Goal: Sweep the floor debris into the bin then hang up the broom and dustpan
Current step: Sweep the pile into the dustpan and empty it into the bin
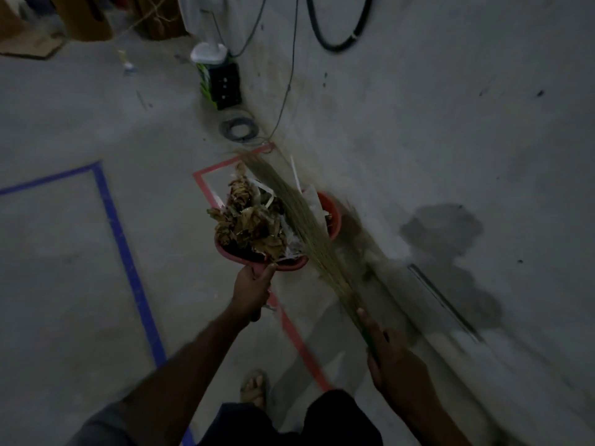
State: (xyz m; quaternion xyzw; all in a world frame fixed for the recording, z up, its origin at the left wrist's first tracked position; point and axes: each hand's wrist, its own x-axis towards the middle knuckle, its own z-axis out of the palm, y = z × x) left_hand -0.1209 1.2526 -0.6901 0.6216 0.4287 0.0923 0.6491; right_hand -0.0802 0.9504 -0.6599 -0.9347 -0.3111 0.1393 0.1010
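Note:
My left hand (pixel 252 289) grips the handle of a pink dustpan (pixel 291 263), held above the floor and heaped with dry brown leaves (pixel 249 220) and white paper scraps. My right hand (pixel 391 358) is closed around the handle of a straw broom (pixel 304 220), whose bristles lie slantwise over the right side of the load. An orange bin (pixel 333 214) sits just beyond and under the dustpan, against the wall, mostly hidden by the broom and debris.
Red tape (pixel 297 338) marks a rectangle on the concrete floor under the bin; blue tape (pixel 125 252) marks another at left. A black-and-green box (pixel 222 83), a wire coil (pixel 239 128) and hanging cables stand by the wall. My sandalled foot (pixel 254 387) is below.

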